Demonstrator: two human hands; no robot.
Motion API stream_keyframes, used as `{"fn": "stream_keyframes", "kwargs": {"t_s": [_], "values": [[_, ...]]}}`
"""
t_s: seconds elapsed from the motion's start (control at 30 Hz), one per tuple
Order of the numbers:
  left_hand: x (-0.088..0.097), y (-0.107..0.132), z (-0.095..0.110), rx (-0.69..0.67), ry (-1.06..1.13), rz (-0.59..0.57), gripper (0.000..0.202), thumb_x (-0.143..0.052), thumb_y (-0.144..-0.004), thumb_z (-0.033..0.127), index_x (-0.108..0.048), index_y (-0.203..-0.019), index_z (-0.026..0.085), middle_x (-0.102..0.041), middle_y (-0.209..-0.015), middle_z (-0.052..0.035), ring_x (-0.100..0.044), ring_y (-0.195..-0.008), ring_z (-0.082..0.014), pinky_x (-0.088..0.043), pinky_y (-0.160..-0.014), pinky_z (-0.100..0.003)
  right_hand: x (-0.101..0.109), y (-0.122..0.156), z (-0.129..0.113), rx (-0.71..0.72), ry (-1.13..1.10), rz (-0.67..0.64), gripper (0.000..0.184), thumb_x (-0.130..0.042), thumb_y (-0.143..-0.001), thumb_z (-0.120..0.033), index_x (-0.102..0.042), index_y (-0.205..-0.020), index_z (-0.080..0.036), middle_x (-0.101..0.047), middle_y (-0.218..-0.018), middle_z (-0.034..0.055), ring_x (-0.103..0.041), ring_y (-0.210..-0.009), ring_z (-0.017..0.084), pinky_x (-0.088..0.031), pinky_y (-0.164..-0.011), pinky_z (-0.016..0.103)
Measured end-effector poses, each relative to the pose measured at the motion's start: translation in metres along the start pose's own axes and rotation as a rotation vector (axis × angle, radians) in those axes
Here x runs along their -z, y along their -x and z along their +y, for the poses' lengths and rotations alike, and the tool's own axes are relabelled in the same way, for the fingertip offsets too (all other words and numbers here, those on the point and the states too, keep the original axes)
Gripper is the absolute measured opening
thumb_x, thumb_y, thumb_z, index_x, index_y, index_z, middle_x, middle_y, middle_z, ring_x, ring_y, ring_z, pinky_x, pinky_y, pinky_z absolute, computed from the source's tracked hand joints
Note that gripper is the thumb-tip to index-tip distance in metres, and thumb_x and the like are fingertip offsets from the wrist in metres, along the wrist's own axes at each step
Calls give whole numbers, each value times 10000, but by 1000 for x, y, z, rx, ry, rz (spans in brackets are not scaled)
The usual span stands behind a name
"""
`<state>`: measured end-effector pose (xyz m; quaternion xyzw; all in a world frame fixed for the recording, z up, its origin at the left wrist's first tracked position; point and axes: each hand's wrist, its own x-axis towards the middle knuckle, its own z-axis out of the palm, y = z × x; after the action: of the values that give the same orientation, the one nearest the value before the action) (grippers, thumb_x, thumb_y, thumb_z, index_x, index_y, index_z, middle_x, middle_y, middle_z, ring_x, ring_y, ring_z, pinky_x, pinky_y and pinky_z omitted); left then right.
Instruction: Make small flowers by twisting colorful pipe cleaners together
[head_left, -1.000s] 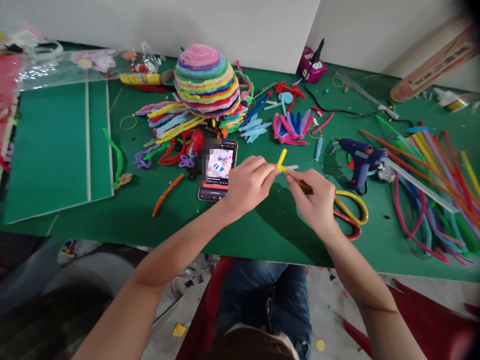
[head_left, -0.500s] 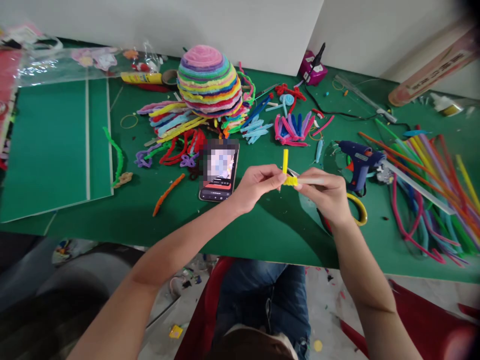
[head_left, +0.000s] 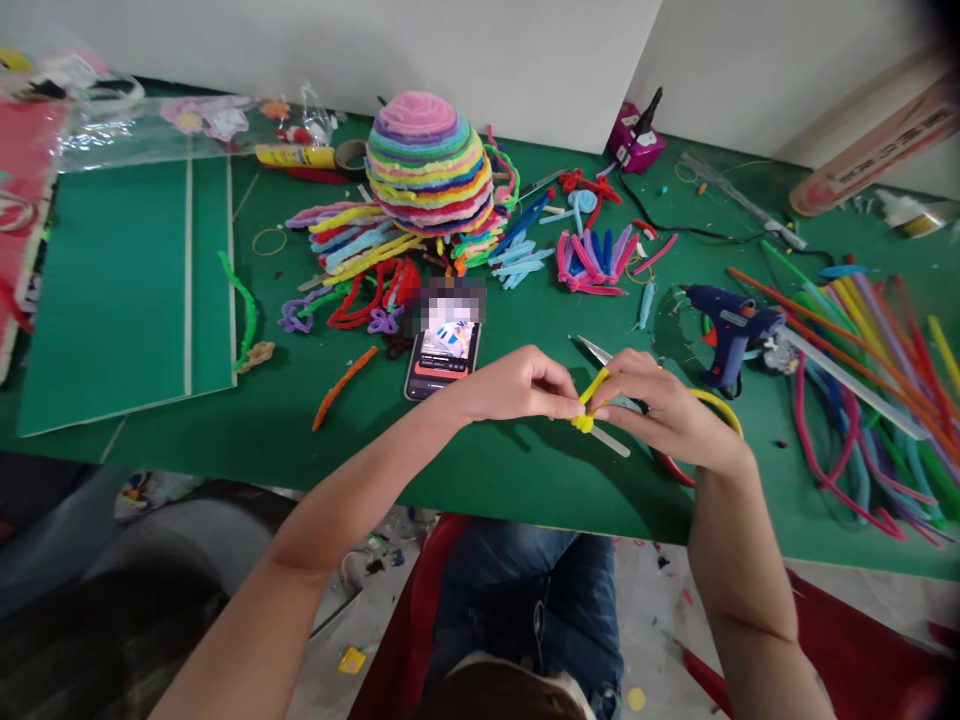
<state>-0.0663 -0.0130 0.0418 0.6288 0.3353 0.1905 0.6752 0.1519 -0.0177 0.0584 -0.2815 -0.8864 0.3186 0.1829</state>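
A yellow pipe cleaner (head_left: 583, 422) is coiled around a pale thin stick (head_left: 613, 442), whose free end points down to the right. My left hand (head_left: 536, 385) pinches the coil between thumb and fingers. My right hand (head_left: 649, 400) is closed on the straight upper end of the same pipe cleaner, just above the coil. Beneath the right hand lie scissors (head_left: 595, 349), partly covered, with their blade tip and yellow and red handles showing. Left of the hands rests a phone (head_left: 442, 365) with a lit screen, its top part blurred out.
A striped pipe-cleaner dome (head_left: 430, 165) stands at the back among cut pieces. On the right are a blue glue gun (head_left: 724, 325) and a pile of long pipe cleaners (head_left: 862, 430). A green board (head_left: 112, 300) lies left; an orange piece (head_left: 343, 388) sits in front.
Both hands have moved slightly down and right. The right hand has shifted from the stick to the pipe cleaner's free end, which now leans right; the stick has swung to point down right.
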Motion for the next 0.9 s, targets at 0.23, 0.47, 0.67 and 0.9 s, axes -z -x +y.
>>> {"fn": "stream_keyframes", "kwargs": {"t_s": [0.23, 0.47, 0.67, 0.9], "values": [[0, -1, -2, 135, -289, 48, 187, -600, -738, 287, -700, -725, 131, -611, -616, -3, -459, -558, -77, -336, -545, -229, -7, 3, 0, -8, 356, 15, 150, -534, -889, -253, -675, -846, -276, -540, -928, 33, -496, -921, 170, -326, -987, 460], [-1, -6, -9, 21, -169, 300, 238, -569, -797, 357, -671, -732, 152, -600, -650, -4, -477, -602, -87, -338, -566, -237, -18, -1, 6, 34, 723, 596, 134, -652, -802, -300, -660, -931, -335, -578, -1077, 34, -463, -1167, 278, -201, -1093, 601], [-8, -9, -10, -97, -25, 533, 260, -508, -865, 386, -625, -774, 173, -551, -661, 5, -433, -570, -75, -335, -534, -223, -25, -5, 8, -241, 264, 881, 187, -611, -826, -300, -627, -1005, -249, -664, -937, 32, -625, -921, 188, -514, -841, 389], [-16, -11, -17, -164, -144, 448, 174, -469, -867, 265, -602, -909, 162, -606, -854, -31, -558, -734, -98, -441, -623, -216, -40, -13, 15, -528, -579, 660, 213, -716, -727, -383, -671, -858, -221, -700, -853, 9, -661, -738, 120, -566, -671, 264]]}}
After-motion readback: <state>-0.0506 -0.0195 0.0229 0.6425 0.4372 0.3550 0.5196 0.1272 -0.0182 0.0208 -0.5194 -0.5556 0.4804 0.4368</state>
